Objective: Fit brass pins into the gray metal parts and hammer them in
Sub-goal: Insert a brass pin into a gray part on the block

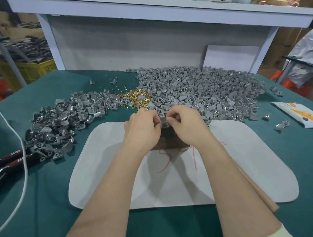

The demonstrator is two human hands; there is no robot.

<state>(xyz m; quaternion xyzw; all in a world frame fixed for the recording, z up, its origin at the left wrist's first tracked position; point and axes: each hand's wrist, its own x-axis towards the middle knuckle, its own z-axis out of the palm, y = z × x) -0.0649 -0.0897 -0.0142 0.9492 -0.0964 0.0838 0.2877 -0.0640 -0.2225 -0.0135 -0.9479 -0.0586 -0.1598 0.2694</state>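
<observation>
My left hand and my right hand meet over a dark brown block at the far edge of a white mat. Between their fingertips they pinch one small gray metal part. Whether a pin is in it cannot be made out. A heap of brass pins lies just beyond the hands. A large pile of gray parts spreads to the right, and a smaller pile to the left.
The green table carries black tool handles and a white cord at the left. A white and yellow packet lies at the right, with loose gray parts near it. A wooden handle lies along my right forearm.
</observation>
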